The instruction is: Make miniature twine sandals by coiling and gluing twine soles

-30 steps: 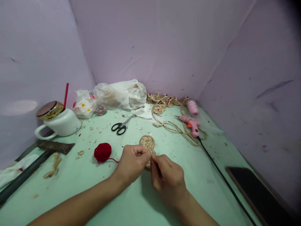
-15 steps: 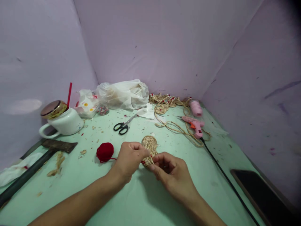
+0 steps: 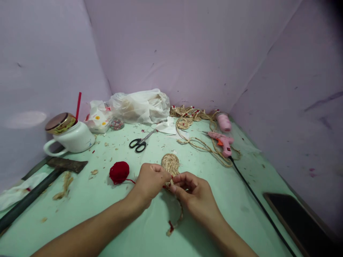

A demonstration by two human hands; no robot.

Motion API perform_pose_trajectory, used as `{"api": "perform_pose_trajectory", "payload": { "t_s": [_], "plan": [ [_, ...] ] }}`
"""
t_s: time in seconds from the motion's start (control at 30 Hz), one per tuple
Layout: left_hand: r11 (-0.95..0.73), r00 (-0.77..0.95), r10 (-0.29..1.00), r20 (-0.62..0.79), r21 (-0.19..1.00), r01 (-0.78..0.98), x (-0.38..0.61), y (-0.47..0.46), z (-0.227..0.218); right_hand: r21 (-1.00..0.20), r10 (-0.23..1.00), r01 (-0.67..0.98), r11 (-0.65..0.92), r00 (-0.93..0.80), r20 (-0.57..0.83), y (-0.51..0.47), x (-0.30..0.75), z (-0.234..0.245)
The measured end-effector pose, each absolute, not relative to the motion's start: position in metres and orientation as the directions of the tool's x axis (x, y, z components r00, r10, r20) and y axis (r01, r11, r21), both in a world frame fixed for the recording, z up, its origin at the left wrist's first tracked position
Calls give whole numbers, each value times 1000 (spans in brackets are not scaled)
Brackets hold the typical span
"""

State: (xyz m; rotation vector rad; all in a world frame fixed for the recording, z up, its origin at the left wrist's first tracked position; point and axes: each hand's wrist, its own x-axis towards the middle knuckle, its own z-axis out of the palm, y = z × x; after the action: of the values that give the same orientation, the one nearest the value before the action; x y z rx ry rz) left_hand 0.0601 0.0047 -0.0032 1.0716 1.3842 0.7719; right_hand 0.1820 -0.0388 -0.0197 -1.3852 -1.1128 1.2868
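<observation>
A coiled piece of braided straw cord (image 3: 170, 163) stands between my hands, its rounded end up and its lower part hidden by my fingers. My left hand (image 3: 152, 182) is closed in a pinch on red yarn at the coil's lower left edge. Fingertips of my right hand (image 3: 195, 191) grip the coil's lower right side, where a bit of red shows. Below them a loose cord tail (image 3: 181, 213) hangs toward the table, its tip wrapped in red. From the red yarn ball (image 3: 119, 172) on the left, a strand runs to my left hand.
Black-handled scissors (image 3: 141, 142) lie beyond my hands. A pink glue gun (image 3: 224, 141) with a black cable, a pink thread spool (image 3: 224, 122) and a dark phone-like slab (image 3: 292, 217) are on the right. On the left are a hammer (image 3: 66, 165) and white mug (image 3: 76, 138); a plastic bag (image 3: 144, 107) sits behind.
The cord tail with its red-wrapped tip has come into sight below my right hand. My hands have drawn slightly closer together at the coil's lower end.
</observation>
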Motion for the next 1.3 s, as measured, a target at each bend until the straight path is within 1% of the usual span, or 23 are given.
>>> {"api": "perform_pose_trajectory", "payload": {
  "t_s": [0.07, 0.13, 0.23, 0.3, 0.37, 0.43, 0.53, 0.6, 0.63, 0.7, 0.77, 0.87, 0.93, 0.97, 1.0, 1.07, 1.13, 1.17, 1.2, 1.23, 1.3],
  "plan": [
    [372, 131, 909, -395, 912, 172, 60, 5, -2, -971, 972, -68, -227, 40, -230, -37, 183, -22],
    [368, 182, 899, -399, 912, 182, 60, 5, 0, -960, 964, -115, -257, 46, -263, -35, 184, -23],
    [344, 207, 900, -382, 917, 201, 60, 4, 0, -958, 959, -82, -273, 60, -279, -35, 186, -24],
    [338, 195, 905, -379, 917, 213, 60, 4, -1, -966, 965, -28, -256, 58, -257, -36, 186, -25],
    [336, 179, 909, -377, 916, 221, 61, 3, -1, -981, 984, 80, -174, 48, -171, -38, 185, -26],
    [327, 165, 915, -368, 917, 230, 62, 2, -2, -973, 999, 230, -34, 35, -27, -41, 184, -28],
    [305, 154, 925, -347, 920, 245, 63, 2, -4, -882, 984, 447, 147, 27, 178, -44, 183, -31],
    [298, 155, 928, -340, 924, 240, 64, 2, -7, -821, 967, 537, 193, 38, 252, -44, 183, -33],
    [301, 161, 926, -342, 925, 233, 65, 3, -9, -803, 963, 562, 197, 42, 265, -44, 183, -34],
    [320, 182, 915, -359, 924, 211, 66, 5, -14, -801, 965, 569, 187, 46, 258, -42, 185, -35],
    [353, 210, 897, -388, 917, 187, 67, 7, -18, -840, 977, 521, 151, 53, 208, -38, 188, -36],
    [389, 238, 877, -418, 907, 162, 66, 11, -21, -939, 997, 344, -1, 69, 24, -32, 196, -34],
    [402, 246, 869, -429, 902, 156, 64, 13, -20, -968, 993, 224, -111, 57, -101, -29, 200, -33],
    [408, 250, 865, -435, 900, 156, 64, 14, -19, -972, 991, 196, -131, 47, -124, -29, 201, -32],
    [414, 252, 861, -441, 897, 156, 64, 14, -17, -972, 993, 206, -114, 37, -108, -29, 202, -32],
    [422, 250, 857, -450, 893, 157, 64, 14, -14, -941, 1000, 337, 24, -12, 21, -32, 200, -31],
    [422, 246, 859, -448, 893, 155, 66, 13, -13, -819, 983, 545, 179, -64, 172, -36, 196, -31],
    [419, 244, 862, -445, 895, 152, 68, 12, -13, -741, 972, 635, 218, -71, 224, -38, 193, -31],
    [417, 243, 864, -441, 897, 148, 69, 12, -14, -677, 963, 700, 228, -60, 263, -39, 190, -32],
    [413, 240, 867, -437, 899, 143, 70, 11, -15, -640, 956, 736, 221, -34, 291, -41, 187, -33],
    [404, 226, 876, -426, 904, 138, 71, 11, -17, -646, 940, 727, 231, 5, 341, -41, 184, -35]
  ]
}}
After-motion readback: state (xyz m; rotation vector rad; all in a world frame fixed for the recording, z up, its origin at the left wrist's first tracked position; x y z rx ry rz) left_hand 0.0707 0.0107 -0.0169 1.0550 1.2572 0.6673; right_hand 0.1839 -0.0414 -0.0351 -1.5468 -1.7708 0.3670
